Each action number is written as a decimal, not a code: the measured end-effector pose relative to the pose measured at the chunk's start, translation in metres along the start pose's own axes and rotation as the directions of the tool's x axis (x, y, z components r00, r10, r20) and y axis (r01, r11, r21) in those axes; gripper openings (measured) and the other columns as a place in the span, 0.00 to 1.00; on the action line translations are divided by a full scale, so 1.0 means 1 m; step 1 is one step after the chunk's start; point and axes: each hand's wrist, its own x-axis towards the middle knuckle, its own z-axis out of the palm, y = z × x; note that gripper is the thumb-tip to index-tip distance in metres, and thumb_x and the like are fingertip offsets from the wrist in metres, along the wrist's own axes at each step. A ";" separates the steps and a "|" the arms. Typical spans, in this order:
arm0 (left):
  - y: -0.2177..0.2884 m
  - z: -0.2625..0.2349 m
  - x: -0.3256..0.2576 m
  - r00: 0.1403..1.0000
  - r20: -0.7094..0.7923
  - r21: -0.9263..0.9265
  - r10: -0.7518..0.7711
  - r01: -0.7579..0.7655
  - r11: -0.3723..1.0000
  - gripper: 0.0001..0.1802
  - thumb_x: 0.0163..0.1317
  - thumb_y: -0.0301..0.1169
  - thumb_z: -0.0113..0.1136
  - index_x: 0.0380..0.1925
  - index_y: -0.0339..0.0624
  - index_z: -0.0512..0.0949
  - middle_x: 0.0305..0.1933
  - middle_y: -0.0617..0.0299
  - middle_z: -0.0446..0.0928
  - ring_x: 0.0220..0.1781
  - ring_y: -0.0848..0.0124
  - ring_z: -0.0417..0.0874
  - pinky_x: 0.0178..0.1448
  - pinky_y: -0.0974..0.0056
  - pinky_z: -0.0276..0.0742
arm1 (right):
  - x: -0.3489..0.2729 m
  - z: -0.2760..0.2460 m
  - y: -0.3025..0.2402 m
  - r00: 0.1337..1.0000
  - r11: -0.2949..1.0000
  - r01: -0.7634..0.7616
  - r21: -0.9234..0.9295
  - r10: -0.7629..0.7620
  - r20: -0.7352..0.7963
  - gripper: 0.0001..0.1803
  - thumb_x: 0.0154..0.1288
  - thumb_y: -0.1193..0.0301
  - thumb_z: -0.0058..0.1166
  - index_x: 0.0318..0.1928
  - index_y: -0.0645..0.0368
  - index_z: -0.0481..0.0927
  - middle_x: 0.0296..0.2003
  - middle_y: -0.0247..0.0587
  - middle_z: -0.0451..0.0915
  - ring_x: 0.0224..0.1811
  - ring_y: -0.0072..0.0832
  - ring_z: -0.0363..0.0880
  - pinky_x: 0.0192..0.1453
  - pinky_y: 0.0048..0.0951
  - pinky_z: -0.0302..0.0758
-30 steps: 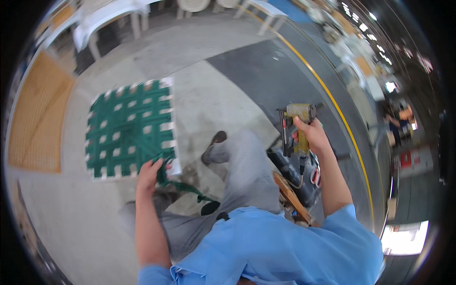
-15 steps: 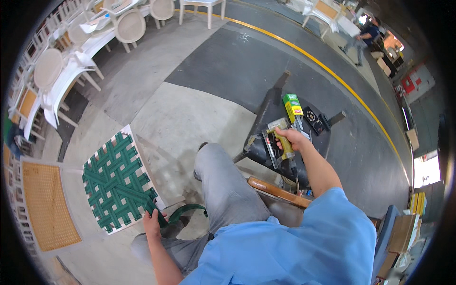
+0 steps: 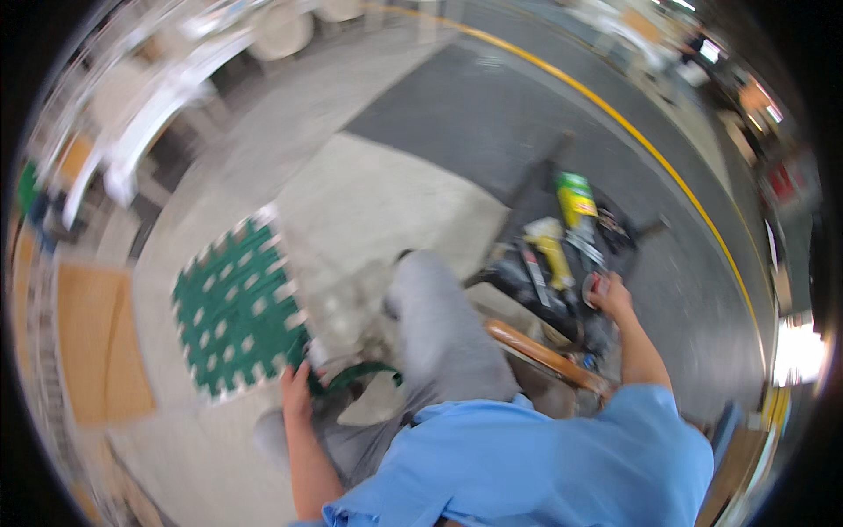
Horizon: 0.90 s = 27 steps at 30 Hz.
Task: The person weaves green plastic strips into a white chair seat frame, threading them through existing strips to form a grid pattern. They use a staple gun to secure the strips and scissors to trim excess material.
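My left hand [image 3: 299, 391] is closed on the green webbing strap [image 3: 360, 371] at the near right corner of a pale seat frame. Green webbing [image 3: 233, 299] is woven over that frame in a crossing pattern, and the strap's loose end curls toward my leg. Over the black work stand at the right, my right hand [image 3: 612, 296] is closed around a small red and silver tool [image 3: 594, 288], blurred by motion. Beside it on the stand lies a yellowish staple gun [image 3: 549, 250], out of my grasp. A green and yellow box [image 3: 577, 200] stands behind it.
A wooden bar [image 3: 549, 356] runs between my lap and the black stand [image 3: 518, 263]. A cane panel [image 3: 104, 342] lies at the far left. Pale chairs [image 3: 281, 31] fill the back left. Another person [image 3: 685, 61] is far off at the back right.
My right hand has let go of the staple gun, moved right and closed on the small red and silver tool. My left hand still grips the strap. The whole view has shifted.
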 end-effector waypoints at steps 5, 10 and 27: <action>-0.001 -0.012 -0.004 0.985 0.174 -0.249 -0.006 0.050 0.967 0.17 0.76 0.33 0.58 0.60 0.40 0.73 0.42 0.51 0.84 0.37 0.59 0.87 0.40 0.54 0.88 | -0.014 0.006 0.014 0.993 0.860 -0.085 0.504 0.032 0.112 0.17 0.59 0.72 0.60 0.49 0.63 0.77 0.30 0.45 0.82 0.27 0.39 0.84 0.28 0.38 0.80; 0.010 -0.023 -0.008 0.969 0.246 -0.360 0.019 0.073 0.930 0.18 0.77 0.34 0.57 0.61 0.38 0.75 0.43 0.48 0.86 0.35 0.58 0.88 0.43 0.55 0.87 | -0.033 0.009 0.018 0.952 0.693 -0.257 0.674 0.062 0.300 0.16 0.58 0.78 0.55 0.48 0.58 0.74 0.24 0.37 0.76 0.16 0.31 0.75 0.15 0.35 0.69; 0.036 -0.061 0.022 0.972 0.184 -0.612 0.149 -0.006 0.791 0.12 0.76 0.32 0.56 0.46 0.34 0.81 0.37 0.52 0.87 0.25 0.66 0.85 0.31 0.65 0.84 | -0.075 -0.025 -0.198 0.779 0.541 0.487 0.685 -0.624 -0.061 0.39 0.66 0.81 0.64 0.75 0.62 0.62 0.55 0.44 0.81 0.50 0.28 0.82 0.53 0.27 0.79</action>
